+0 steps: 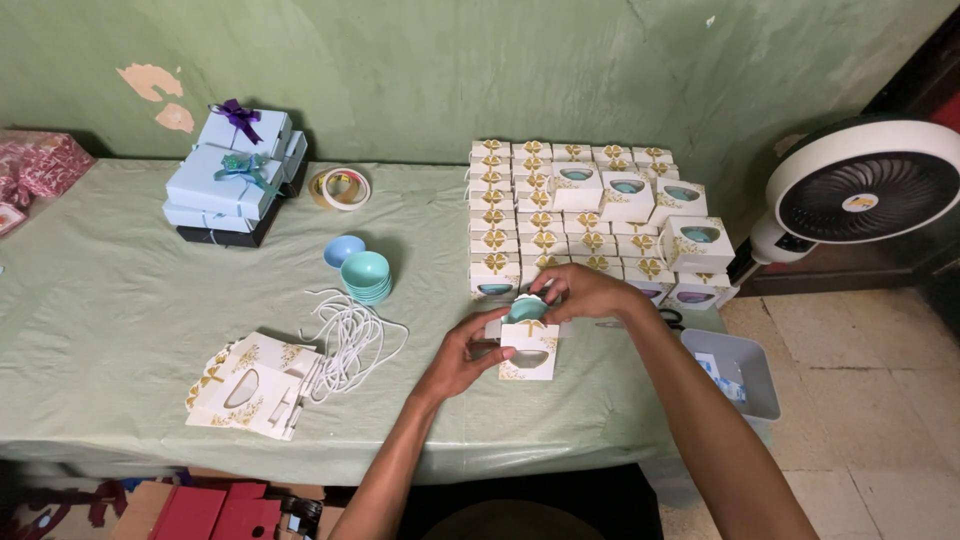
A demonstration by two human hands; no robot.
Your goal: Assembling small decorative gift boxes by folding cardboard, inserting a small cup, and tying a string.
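A pale green cloth covers the table [110, 300], where a stack of light blue gift boxes [232, 180] with ribbon bows stands near the wall beside a roll of tape [341, 187]. Teal bowls [365, 276] are stacked next to a single blue bowl [343, 250], with loose white cords [350, 335] and flat unfolded cartons [255, 385] in front. A white fan [860, 190] stands on the tiled floor at right, and a grey bin [740, 370] sits by the table's edge

The teal bowl [526, 309] sits mostly hidden inside the small white box [530, 350], under the right hand [585, 292]. The pink wrapped parcel [35, 172] is cut off at the left edge. The grey tray's [745, 375] contents are too small to identify.
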